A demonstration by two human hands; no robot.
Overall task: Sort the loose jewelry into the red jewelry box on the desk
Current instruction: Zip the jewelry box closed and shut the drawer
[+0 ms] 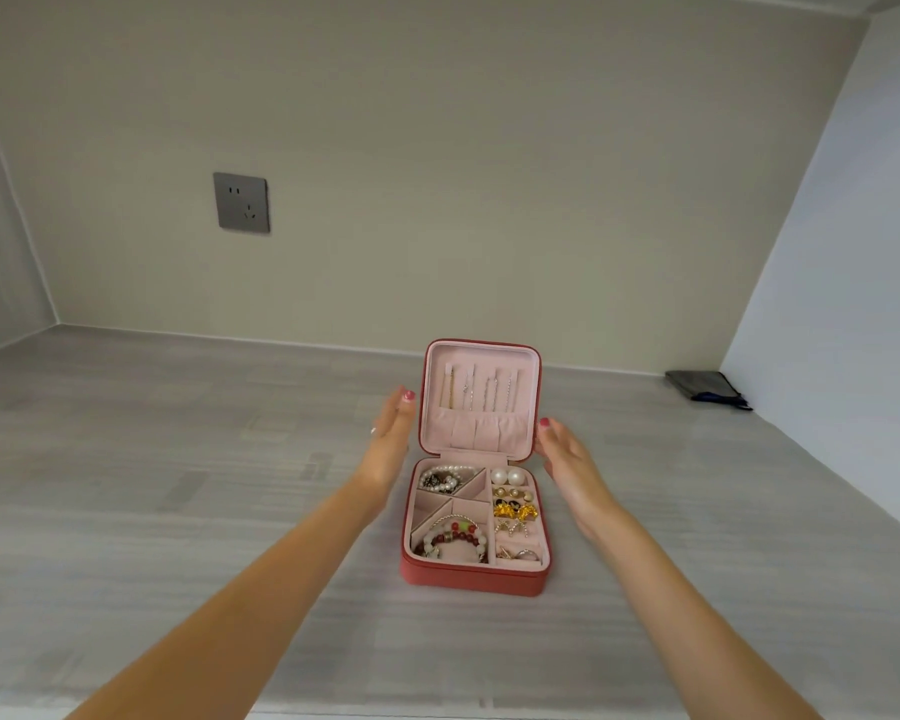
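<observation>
The red jewelry box (471, 579) stands open on the grey desk, its pink-lined lid (481, 397) upright with several thin necklaces hanging inside. The tray holds a pearl bracelet (440, 478), a red and white bead bracelet (453, 540), pearl studs (506, 477), gold earrings (514, 510) and rings (519, 553). My left hand (388, 441) reaches along the lid's left edge with straight fingers. My right hand (567, 459) sits at the lid's right edge, fingers straight. Whether either hand touches the lid is unclear. Neither hand holds anything.
A dark grey pouch (705, 389) with a blue cord lies at the back right near the side wall. A grey wall socket (241, 202) is on the back wall. The grey desk surface (178, 485) spreads wide around the box.
</observation>
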